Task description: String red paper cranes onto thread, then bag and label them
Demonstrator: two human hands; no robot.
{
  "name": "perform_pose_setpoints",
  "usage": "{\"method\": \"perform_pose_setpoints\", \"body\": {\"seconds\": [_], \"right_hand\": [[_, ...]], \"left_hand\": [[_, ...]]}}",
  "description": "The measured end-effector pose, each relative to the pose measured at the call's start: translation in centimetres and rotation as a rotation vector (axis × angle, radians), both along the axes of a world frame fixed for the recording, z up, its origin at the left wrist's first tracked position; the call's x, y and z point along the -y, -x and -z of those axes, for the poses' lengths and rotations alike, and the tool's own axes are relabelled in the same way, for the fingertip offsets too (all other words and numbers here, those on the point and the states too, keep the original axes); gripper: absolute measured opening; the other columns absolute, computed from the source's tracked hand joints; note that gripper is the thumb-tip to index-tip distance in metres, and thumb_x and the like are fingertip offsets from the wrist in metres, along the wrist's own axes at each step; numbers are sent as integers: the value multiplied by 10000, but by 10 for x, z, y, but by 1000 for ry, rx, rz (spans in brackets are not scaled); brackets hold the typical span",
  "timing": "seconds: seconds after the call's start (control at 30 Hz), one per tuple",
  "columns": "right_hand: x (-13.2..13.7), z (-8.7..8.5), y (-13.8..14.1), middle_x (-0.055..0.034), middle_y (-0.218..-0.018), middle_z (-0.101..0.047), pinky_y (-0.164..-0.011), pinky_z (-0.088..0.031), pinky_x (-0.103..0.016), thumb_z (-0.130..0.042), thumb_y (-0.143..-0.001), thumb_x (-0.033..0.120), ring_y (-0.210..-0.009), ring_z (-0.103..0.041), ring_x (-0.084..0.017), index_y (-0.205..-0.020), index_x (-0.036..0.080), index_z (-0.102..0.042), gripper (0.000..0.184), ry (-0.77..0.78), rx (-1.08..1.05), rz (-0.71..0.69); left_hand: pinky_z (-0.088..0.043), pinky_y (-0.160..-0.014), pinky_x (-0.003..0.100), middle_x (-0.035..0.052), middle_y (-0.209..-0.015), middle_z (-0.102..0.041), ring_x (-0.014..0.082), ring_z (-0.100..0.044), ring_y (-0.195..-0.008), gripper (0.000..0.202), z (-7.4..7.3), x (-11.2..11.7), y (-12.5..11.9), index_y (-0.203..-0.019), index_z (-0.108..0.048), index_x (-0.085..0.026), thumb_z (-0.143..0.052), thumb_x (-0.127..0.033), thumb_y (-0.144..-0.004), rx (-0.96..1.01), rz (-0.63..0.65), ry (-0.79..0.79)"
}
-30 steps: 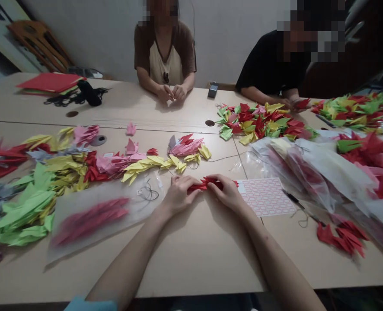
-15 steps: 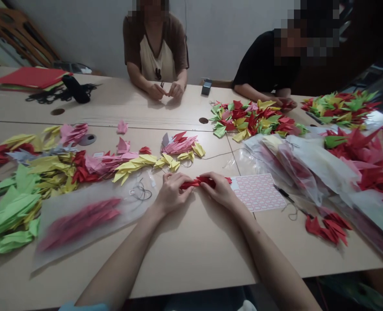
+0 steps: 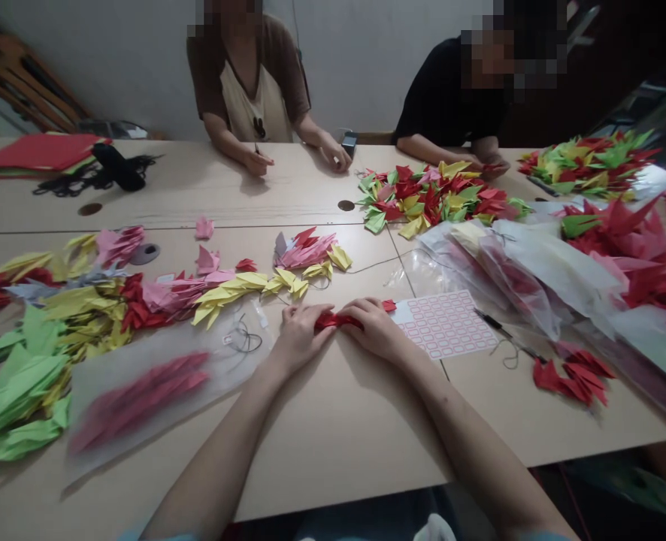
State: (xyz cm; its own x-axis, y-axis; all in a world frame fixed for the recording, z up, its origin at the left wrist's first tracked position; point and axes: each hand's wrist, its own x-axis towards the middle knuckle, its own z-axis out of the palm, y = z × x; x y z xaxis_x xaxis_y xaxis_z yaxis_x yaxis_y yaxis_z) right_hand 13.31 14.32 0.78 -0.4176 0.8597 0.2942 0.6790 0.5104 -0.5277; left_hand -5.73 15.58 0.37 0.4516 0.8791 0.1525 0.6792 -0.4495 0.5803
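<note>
Red paper (image 3: pixel 338 320) is gripped by left fingers (image 3: pixel 314 310) and right fingers (image 3: pixel 360 307), bare tabletop (image 3: pixel 347 428) before the edge (image 3: pixel 344 500).

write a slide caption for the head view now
Left hand and right hand hold red folded paper between a translucent bag and a printed sheet.

The left hand (image 3: pixel 302 334) and right hand (image 3: pixel 375 327) cover much of a red folded-paper piece (image 3: pixel 343 321). A frosted plastic bag (image 3: pixel 198 346) blurs the reddish paper (image 3: pixel 141 398) inside. Bright-green folded paper (image 3: pixel 20 376) is cut off, as is the left edge of the pale desk (image 3: pixel 344 436). Beyond the far edge, pixelation hides two people's (image 3: pixel 243 83) heads. The white label sheet's (image 3: pixel 451 321) boxes are too small to read.
</note>
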Motion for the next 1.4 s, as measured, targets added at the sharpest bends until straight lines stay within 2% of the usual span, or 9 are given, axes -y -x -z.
{"method": "perform_pose_setpoints", "body": {"seconds": [0.13,0.23,0.33,0.47,0.67,0.87,1.07,1.23,1.4], "right_hand": [[4,-6,-7,-68,-1139,-655,-1029,-279,-473,-589,-857,272,-1063,-582,-221,-1154,242,-588,298,-47,72,-21],[3,-11,-23,-103,-1247,-599,-1016,-268,-502,-662,-796,333,-1123,-556,-259,-1207,244,-553,435,-65,118,43],[0,-9,-34,-78,-1084,-671,-993,-264,-498,-655,-805,302,-1028,-600,-244,-1075,238,-623,280,-17,143,64],[-3,0,-32,-31,-962,-698,-943,-308,-444,-605,-853,260,-926,-621,-203,-978,244,-652,134,11,123,21],[-4,5,-23,-53,-963,-684,-898,-381,-420,-588,-865,269,-932,-594,-220,-1018,226,-638,167,0,95,45],[-6,9,-25,-53,-939,-667,-841,-469,-356,-585,-865,252,-931,-589,-198,-942,211,-662,116,3,20,15],[-7,12,-25,-81,-962,-646,-816,-496,-357,-580,-870,242,-918,-599,-198,-1040,192,-643,188,-6,-31,35],[-6,11,-23,-49,-870,-634,-799,-494,-348,-598,-859,243,-870,-583,-187,-893,203,-640,67,2,-25,6],[-2,9,-16,-89,-922,-609,-791,-501,-347,-573,-870,229,-881,-574,-194,-874,172,-634,83,3,-2,9]], "left_hand": [[-266,-949,407,43,-1094,-675,216,-557,-1072,206,-1,1,0,-1067,-603,-240,-553,-273,-870,-20,28,0],[-263,-943,406,37,-1079,-678,213,-566,-1053,180,-3,1,0,-1035,-612,-239,-552,-280,-871,-22,32,-4],[-255,-947,408,27,-1058,-682,212,-567,-1048,170,-4,2,0,-1021,-617,-239,-563,-270,-863,-22,36,-10],[-258,-935,406,18,-1037,-685,208,-567,-1041,158,-4,1,0,-1014,-619,-242,-550,-263,-873,-19,55,-14],[-283,-898,388,33,-1072,-675,209,-558,-1053,220,-3,0,2,-1090,-608,-242,-543,-254,-880,-26,99,-34],[-271,-906,383,20,-1085,-665,195,-561,-1036,242,-1,1,0,-1116,-613,-264,-525,-225,-894,-26,125,-66],[-268,-908,383,20,-1085,-674,191,-561,-1055,207,-1,1,1,-1083,-621,-250,-530,-231,-898,-24,127,-64],[-278,-901,374,5,-1064,-680,183,-561,-1037,184,-3,3,-1,-1066,-619,-244,-541,-242,-899,-34,119,-66],[-299,-875,365,1,-1092,-675,191,-546,-1030,228,0,3,-2,-1119,-611,-259,-536,-235,-905,-51,106,-79]]}}
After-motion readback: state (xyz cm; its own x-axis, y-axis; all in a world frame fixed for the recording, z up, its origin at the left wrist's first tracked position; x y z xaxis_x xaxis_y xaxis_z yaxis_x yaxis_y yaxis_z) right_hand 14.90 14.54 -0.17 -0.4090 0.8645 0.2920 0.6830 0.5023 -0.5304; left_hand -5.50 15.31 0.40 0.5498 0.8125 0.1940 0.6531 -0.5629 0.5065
